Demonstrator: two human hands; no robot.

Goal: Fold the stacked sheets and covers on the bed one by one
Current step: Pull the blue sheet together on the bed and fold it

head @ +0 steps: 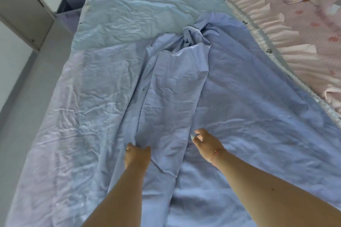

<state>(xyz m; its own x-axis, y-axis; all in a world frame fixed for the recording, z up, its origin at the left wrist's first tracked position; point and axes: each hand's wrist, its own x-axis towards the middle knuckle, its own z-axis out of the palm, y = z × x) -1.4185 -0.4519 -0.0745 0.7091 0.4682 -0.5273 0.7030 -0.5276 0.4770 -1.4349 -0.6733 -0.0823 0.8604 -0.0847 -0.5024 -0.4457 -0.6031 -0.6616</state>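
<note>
- Blue sheet point(249, 97): one, spread crumpled over most of the bed, from the near edge towards the far end.
- Raised fold point(175, 97): one long ridge gathered in the middle of the blue sheet; its long axis ran near to far, ending in a twisted bunch point(193, 37) at the far end.
- Left hand point(137, 155): one, set on the left flank of the ridge at its near end; fingers were curled closed into the cloth, apparently pinching it.
- Right hand point(205, 143): one, placed just to the right of the ridge, slightly farther than the left; fingers were loosely spread and nothing was seen to be held. A thin bracelet point(215, 155) was worn at the wrist.
- Relation judged decisive: the ridge lay between the two hands and ran straight away from them; the left hand was already on it, so was the nearer.
- Pale blue cover point(147, 11): one, lying flat at the far left, beyond the blue sheet.
- Pink frilled bedding point(295, 33): one, alongside on the far right, with a printed pattern.
- Cupboard door point(22, 5): one, at the far left.
</note>
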